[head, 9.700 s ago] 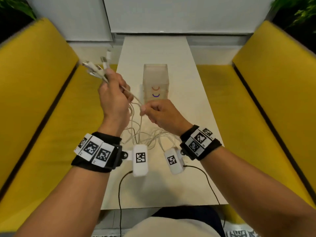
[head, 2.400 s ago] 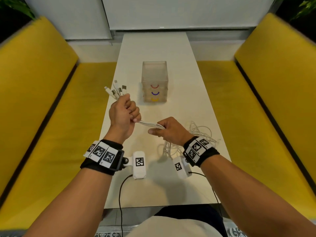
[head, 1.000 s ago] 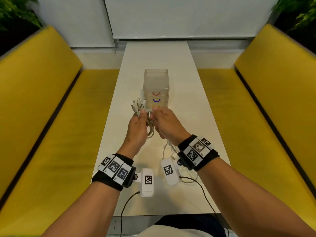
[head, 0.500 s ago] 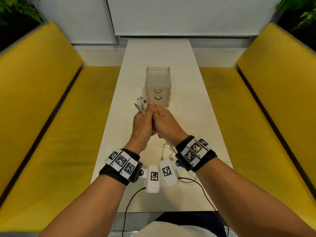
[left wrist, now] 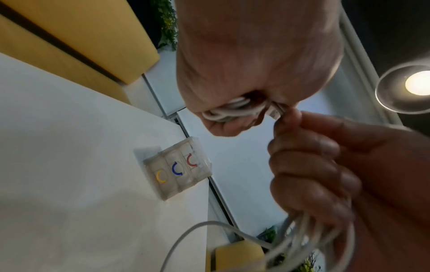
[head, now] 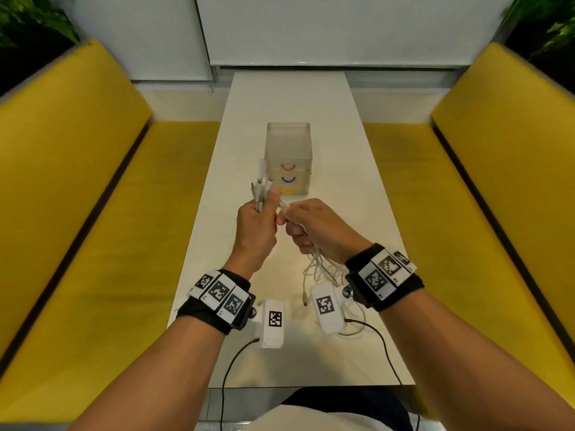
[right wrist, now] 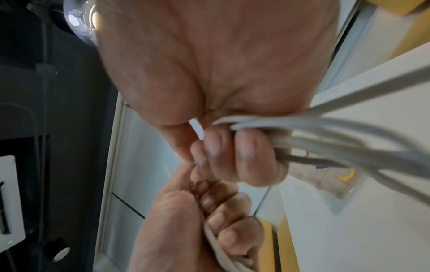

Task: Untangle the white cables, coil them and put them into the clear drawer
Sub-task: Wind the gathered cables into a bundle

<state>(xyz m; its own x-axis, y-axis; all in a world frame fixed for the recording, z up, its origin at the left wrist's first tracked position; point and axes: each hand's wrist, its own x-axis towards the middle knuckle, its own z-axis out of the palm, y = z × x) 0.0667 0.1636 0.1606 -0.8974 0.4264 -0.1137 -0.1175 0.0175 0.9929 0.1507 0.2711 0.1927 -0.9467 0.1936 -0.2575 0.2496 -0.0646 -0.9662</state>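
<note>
The white cables [head: 320, 269] are held by both hands above the surface [head: 289, 98]. The left hand [head: 255, 231] is closed around a bundle of cables, and several plug ends [head: 259, 189] stick up out of the top of the fist, just in front of the clear drawer unit [head: 288, 157]. In the left wrist view, looped strands are seen pressed inside the curled fingers [left wrist: 223, 127] of this hand.

The right hand [head: 317, 228] is also closed on the cables. Its fingers are curled around a group of strands, and its fingertips are placed against the left hand, where one strand is pinched. From under the right hand the remaining part of the cables hangs down in loose loops to the surface, and one free plug [head: 305, 301] lies near the right wrist camera [head: 326, 306].

The drawer unit stands upright in the middle of the surface, a little beyond the hands. Three drawers are seen on its front, with a red, a blue and a yellow handle from top to bottom, and all three are shut. Yellow benches [head: 77, 197] are placed along both sides of the surface.
</note>
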